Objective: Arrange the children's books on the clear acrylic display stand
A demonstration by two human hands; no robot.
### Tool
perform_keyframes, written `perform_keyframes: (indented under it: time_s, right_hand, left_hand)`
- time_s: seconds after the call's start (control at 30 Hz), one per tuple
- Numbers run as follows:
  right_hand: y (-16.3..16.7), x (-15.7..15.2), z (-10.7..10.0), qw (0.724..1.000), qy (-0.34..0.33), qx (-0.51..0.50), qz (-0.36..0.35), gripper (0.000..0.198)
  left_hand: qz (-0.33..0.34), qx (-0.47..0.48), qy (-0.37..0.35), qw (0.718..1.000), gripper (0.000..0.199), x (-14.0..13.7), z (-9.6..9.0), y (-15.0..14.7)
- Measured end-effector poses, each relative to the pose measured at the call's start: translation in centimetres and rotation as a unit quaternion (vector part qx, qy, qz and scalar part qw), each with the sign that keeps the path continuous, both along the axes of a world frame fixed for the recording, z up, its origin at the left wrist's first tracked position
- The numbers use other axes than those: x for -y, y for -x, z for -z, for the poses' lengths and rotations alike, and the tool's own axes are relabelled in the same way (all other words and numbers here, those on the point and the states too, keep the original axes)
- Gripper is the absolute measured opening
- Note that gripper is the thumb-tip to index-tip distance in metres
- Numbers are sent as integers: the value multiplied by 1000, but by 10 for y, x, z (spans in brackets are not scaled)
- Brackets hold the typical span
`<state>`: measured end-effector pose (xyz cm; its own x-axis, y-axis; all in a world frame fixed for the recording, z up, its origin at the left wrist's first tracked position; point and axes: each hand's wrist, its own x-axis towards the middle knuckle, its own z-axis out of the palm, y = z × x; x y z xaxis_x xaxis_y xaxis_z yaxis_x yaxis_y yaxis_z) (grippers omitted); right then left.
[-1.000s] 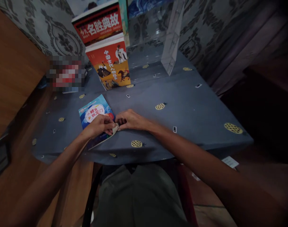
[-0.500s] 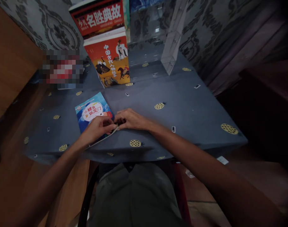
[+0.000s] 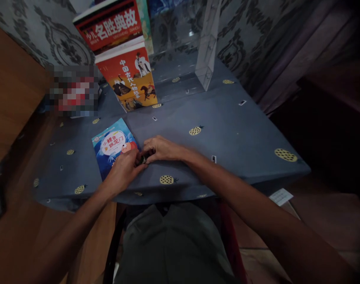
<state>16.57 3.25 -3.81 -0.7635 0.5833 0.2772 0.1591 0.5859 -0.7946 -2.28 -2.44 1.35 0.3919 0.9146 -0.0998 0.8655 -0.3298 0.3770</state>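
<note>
A thin blue picture book with a white oval title lies near the table's front left, cover up. My left hand rests over its lower right part, fingers curled and thumb stretched toward the corner. My right hand comes in from the right and pinches at the same corner, thumb and fingers closed. A small bit of the corner shows between the two thumbs. The left hand covers the book's lower right side, and its fingertips are partly hidden.
A blue tablecloth with pineapple prints covers the table. Red and orange books stand upright at the back, beside a clear plastic rack. A blurred pile sits at the back left. A white paper lies below the right edge.
The book's lower edge, raised and curled between my hands before, no longer shows that way. My left hand has turned and lies flatter over the corner. The view has shifted slightly.
</note>
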Motion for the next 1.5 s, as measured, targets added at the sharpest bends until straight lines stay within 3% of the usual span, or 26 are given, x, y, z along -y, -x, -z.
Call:
perform_keyframes:
  time_s: [0.23,0.4,0.53,0.8,1.17,1.37,1.5]
  right_hand:
    - [-12,0,-9,998,67,11,8,24]
    - [-13,2,-12,996,45,31,65,32]
    - [-10,4,-13,996,42,35,68,30]
    - [-4,11,-18,997,9,61,51,7]
    - [-3,10,-12,998,45,33,42,10]
    - [-6,10,-10,999,36,19,27,17]
    - [-12,9,-12,998,49,21,35,26]
  left_hand:
    - [14,-29,-32,999,10,7,1,-4]
    - [22,-69,-46,996,9,7,0,-6]
    - [39,-80,-13,996,10,-1,-7,-5]
    - [58,-52,79,994,19,-15,-25,-6]
    - [42,-12,123,991,23,-18,-25,-2]
    - [52,-7,38,998,16,-4,-13,2]
    - [106,0,-34,994,18,11,-6,11]
